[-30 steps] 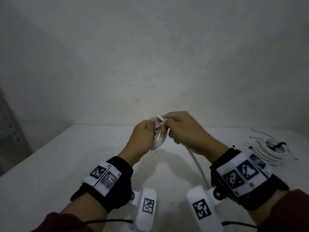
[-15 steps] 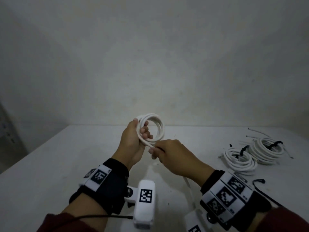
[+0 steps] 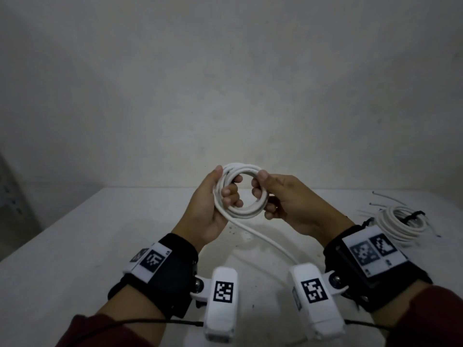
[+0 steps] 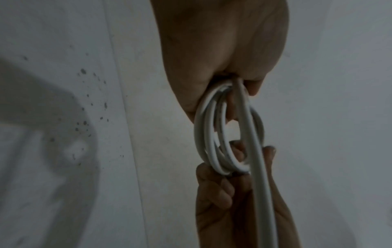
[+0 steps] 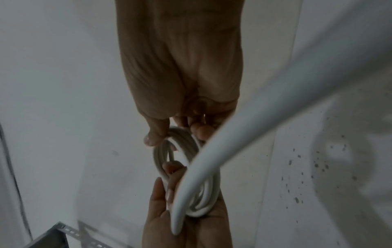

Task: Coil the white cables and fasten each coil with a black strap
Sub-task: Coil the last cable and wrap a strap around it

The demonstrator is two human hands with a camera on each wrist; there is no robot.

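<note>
Loops of white cable (image 3: 240,191) hung above the counter (image 3: 62,246), gripped between both hands: left hand (image 3: 210,209) curled round one side to keep the turns together, right hand (image 3: 288,201) clasping the opposite side, probably to guide the loose tail (image 3: 265,240) trailing beneath the wrists.

Both forearms reach forward, raised, each with a black band at the wrist, the hands facing each other across the white cable coil (image 3: 240,191). The left hand (image 3: 208,211) has its palm turned inward, thumb up over the coil's top left, fingers (image 3: 229,196) curled through the ring from behind. The right hand (image 3: 288,204) grips the opposite side, thumb pressed on the upper right strands, fingertips hooked through the opening. The hands do not touch.
</note>
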